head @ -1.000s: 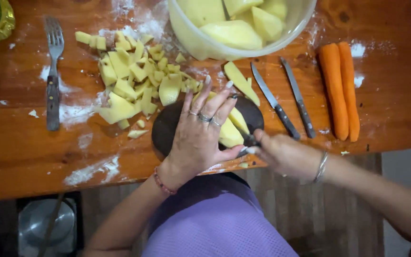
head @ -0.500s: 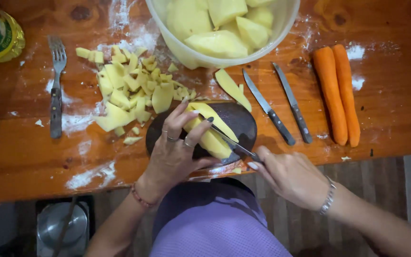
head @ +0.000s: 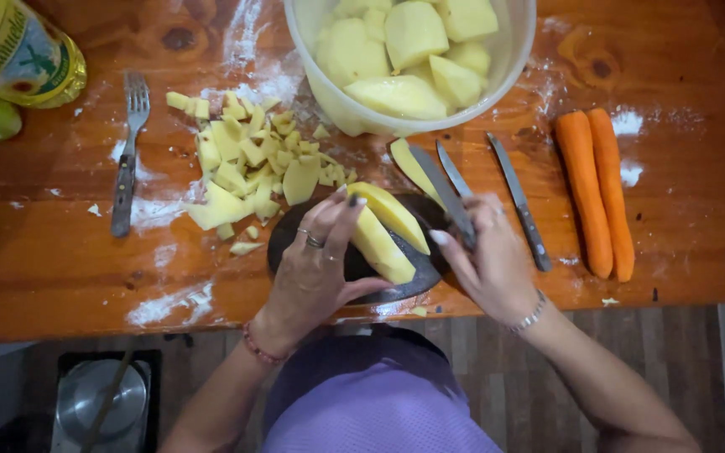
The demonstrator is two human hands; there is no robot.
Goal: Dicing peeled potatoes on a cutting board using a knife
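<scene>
Two carrots (head: 596,193) lie right of the knife-holding right hand (head: 488,260)

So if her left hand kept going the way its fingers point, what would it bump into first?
The left hand already touches the potato slices; past them, probably the big plastic bowl, though height is unclear.

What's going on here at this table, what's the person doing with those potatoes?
A person is cutting peeled potato on a small dark board at the edge of a wooden table. The left hand steadies long potato slices, and the right hand holds a knife above them. A pile of diced potato lies beside the board, a bowl of peeled potatoes behind it. Two carrots, another knife and a fork lie nearby.
</scene>
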